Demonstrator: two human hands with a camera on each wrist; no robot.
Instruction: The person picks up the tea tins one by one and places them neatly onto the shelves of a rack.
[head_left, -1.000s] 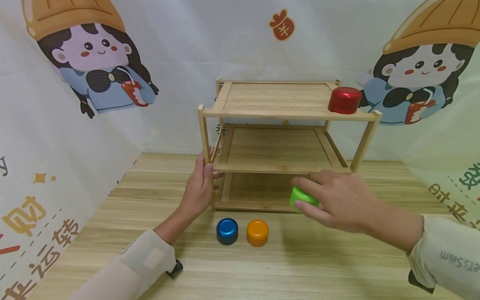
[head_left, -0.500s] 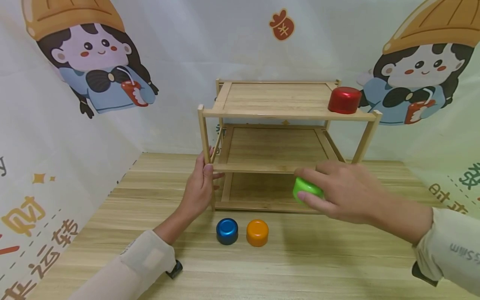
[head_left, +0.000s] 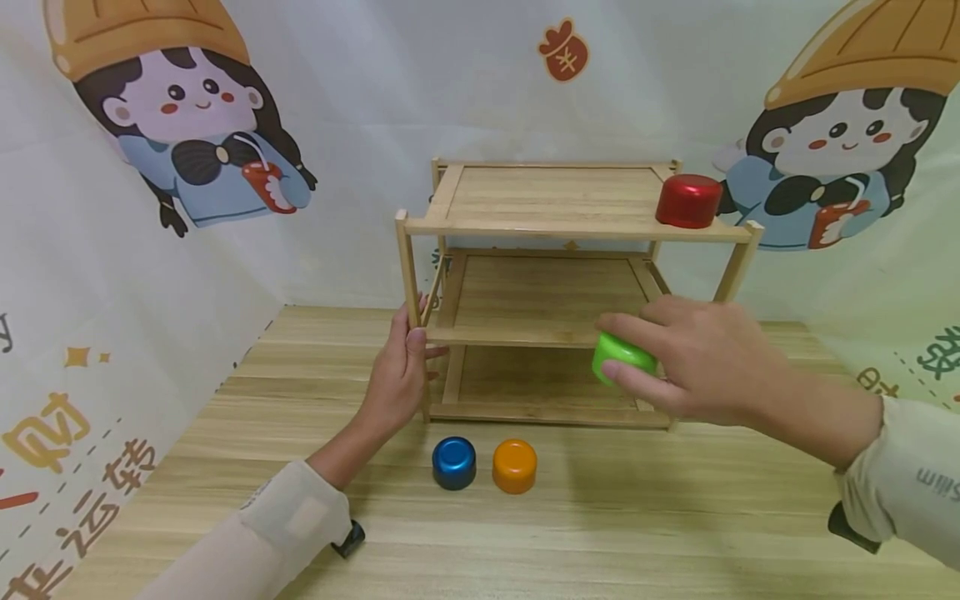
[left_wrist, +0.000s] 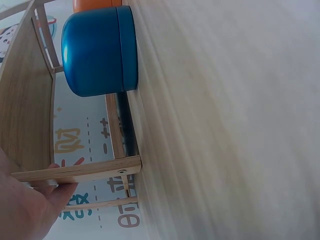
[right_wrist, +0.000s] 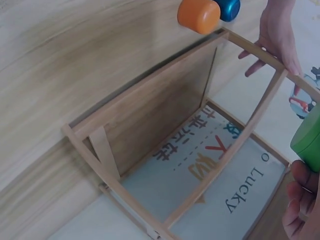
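Observation:
A three-tier wooden shelf (head_left: 555, 337) stands on the table. My left hand (head_left: 401, 367) grips its front left post, the thumb in front and the fingers behind. My right hand (head_left: 705, 354) holds a small green canister (head_left: 622, 357) between thumb and fingers, in the air before the shelf's right half, near the middle tier's front edge. A red canister (head_left: 688, 201) sits on the top tier at the front right. On the table before the shelf stand a blue canister (head_left: 453, 463) and, just right of it, an orange canister (head_left: 514, 466).
The wood-grain table (head_left: 562, 533) stretches in front of the shelf and to both sides. Behind it hangs a white printed cloth (head_left: 360, 75), which also closes off the left and right. In the left wrist view the blue canister (left_wrist: 97, 52) looms near the camera.
My right hand has risen and shifted slightly right with the green canister, from the bottom tier's height to about the middle tier's edge. The left hand stays on the post.

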